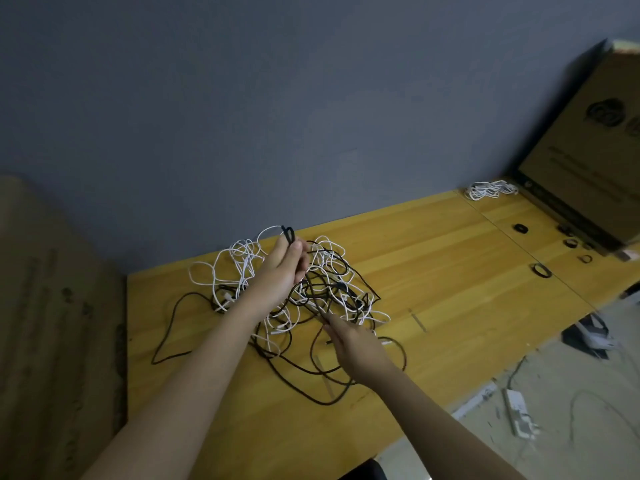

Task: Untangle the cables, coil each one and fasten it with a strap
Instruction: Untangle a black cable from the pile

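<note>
Risk: knots tighten if pulled hard. L hand grips lifted cables above tangle; R hand pinches black strand, may snag.

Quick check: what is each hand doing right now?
Left hand: grips a black cable lifted from the tangle.
Right hand: pinches a black cable strand.

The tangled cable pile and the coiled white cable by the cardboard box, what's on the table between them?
In the head view, only bare wooden table lies between the tangled pile and the coiled white cable; the black straps sit nearer, off that line.
</note>
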Action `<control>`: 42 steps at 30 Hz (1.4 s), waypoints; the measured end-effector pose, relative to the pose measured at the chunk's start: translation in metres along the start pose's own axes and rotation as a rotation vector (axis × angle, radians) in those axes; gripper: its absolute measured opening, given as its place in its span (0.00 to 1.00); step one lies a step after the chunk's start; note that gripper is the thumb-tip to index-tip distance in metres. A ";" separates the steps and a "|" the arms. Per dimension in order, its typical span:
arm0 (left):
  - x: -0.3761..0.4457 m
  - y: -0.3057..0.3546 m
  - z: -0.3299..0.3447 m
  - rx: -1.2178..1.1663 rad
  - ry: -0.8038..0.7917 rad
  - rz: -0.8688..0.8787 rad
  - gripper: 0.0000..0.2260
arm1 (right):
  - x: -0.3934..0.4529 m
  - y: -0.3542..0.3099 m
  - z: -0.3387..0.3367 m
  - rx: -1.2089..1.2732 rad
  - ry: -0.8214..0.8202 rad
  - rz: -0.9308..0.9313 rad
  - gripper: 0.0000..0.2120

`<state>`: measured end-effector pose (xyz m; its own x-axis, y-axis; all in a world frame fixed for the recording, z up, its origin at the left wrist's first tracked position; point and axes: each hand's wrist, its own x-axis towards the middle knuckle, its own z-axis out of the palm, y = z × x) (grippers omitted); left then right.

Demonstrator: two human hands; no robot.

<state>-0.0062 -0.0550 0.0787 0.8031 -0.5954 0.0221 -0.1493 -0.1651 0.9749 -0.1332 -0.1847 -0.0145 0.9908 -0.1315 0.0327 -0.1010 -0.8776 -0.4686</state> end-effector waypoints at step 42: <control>0.007 0.021 0.007 -0.408 -0.135 -0.226 0.16 | 0.047 -0.015 -0.126 1.214 0.657 0.253 0.18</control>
<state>-0.0078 -0.0685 0.0972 0.7035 -0.6813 -0.2024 0.2803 0.0042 0.9599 -0.0964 -0.2356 0.1051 0.7009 -0.7090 0.0776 0.2069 0.0980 -0.9734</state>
